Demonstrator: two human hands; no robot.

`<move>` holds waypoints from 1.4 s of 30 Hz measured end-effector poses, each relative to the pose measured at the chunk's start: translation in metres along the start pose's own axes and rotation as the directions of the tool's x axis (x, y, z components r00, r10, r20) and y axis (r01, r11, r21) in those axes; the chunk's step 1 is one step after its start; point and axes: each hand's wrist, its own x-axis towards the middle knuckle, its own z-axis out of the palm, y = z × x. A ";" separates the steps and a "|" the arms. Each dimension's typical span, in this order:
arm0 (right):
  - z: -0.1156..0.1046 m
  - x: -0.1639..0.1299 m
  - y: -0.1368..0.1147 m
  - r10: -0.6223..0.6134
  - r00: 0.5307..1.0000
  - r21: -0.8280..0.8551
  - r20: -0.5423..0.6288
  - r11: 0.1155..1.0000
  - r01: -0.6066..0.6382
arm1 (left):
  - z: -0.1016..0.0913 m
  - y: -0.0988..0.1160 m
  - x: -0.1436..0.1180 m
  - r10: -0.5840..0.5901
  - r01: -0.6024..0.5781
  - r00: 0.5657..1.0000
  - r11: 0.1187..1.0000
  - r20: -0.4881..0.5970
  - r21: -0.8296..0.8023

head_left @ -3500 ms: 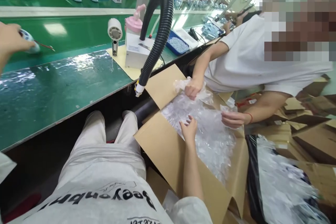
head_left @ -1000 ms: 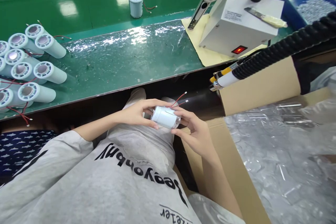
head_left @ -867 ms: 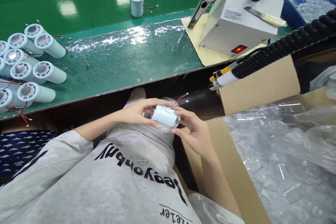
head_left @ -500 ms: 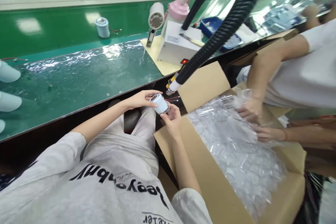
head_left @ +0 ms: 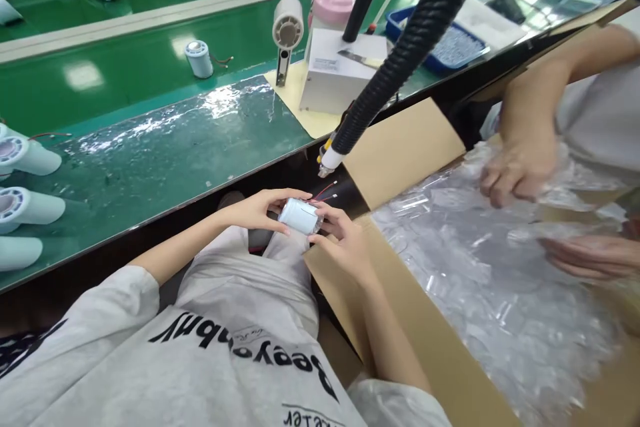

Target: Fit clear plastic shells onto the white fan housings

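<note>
Over my lap, both hands hold a small pale-blue cylinder point(head_left: 299, 215) with thin red and white wires trailing from its far end. My left hand point(head_left: 254, 209) grips its left end with thumb and fingers. My right hand point(head_left: 339, 240) cups its right end, where a clear plastic piece seems to sit. A black corrugated hose point(head_left: 400, 50) ends in a white and yellow nozzle point(head_left: 327, 159) just above the cylinder.
An open cardboard box point(head_left: 400, 147) full of clear plastic parts point(head_left: 465, 280) stands at my right; another person's hands point(head_left: 520, 170) work in it. On the green bench point(head_left: 150, 140) lie pale-blue cylinders point(head_left: 27, 157), one upright cylinder point(head_left: 199, 58), a small fan point(head_left: 287, 33) and a white box unit point(head_left: 340, 70).
Since 3.5 s ago my right hand left the box and both hands closed on the cylinder. In the last half second the cylinder turned to lie sideways; the view shifted slightly.
</note>
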 end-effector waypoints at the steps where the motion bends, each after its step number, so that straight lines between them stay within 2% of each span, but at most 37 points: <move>1: 0.002 -0.006 -0.008 -0.012 1.000 -0.017 0.022 1.000 0.012 | 0.004 0.004 -0.009 0.023 -0.023 1.000 1.000 0.002 0.016; 5: 0.009 -0.020 -0.033 -0.009 0.997 -0.010 0.078 1.000 0.009 | 0.016 0.016 -0.037 0.095 -0.094 0.995 0.994 -0.013 0.064; 9: 0.017 -0.027 -0.045 0.088 0.991 0.064 0.100 0.993 -0.095 | 0.019 0.023 -0.052 0.167 -0.163 0.986 0.976 -0.018 0.146; 16: 0.024 -0.027 -0.055 0.224 0.965 0.230 0.135 0.940 -0.251 | 0.020 0.032 -0.061 0.189 -0.183 0.982 0.958 -0.007 0.221; 22: 0.030 -0.024 -0.059 0.305 0.939 0.291 0.156 0.895 -0.339 | 0.021 0.032 -0.065 0.203 -0.196 0.979 0.955 -0.010 0.221; 26: 0.034 -0.023 -0.058 0.396 0.899 0.344 0.187 0.831 -0.437 | 0.021 0.031 -0.067 0.215 -0.208 0.977 0.954 -0.010 0.218; 31: 0.038 -0.022 -0.058 0.519 0.806 0.387 0.286 0.707 -0.592 | 0.022 0.030 -0.069 0.245 -0.238 0.969 0.948 -0.009 0.213; 35: 0.040 -0.020 -0.057 0.550 0.753 0.410 0.361 0.632 -0.658 | 0.023 0.028 -0.069 0.243 -0.234 0.970 0.951 -0.017 0.202; 40: 0.041 -0.023 -0.051 0.558 0.688 0.327 0.464 0.615 -0.718 | 0.027 0.029 -0.070 0.272 -0.256 0.962 0.940 -0.039 0.227; 41: 0.041 -0.024 -0.049 0.553 0.686 0.303 0.472 0.629 -0.716 | 0.029 0.031 -0.071 0.244 -0.226 0.968 0.947 -0.052 0.227; 42: 0.042 -0.026 -0.048 0.540 0.703 0.282 0.463 0.662 -0.695 | 0.031 0.032 -0.072 0.201 -0.182 0.977 0.959 -0.069 0.218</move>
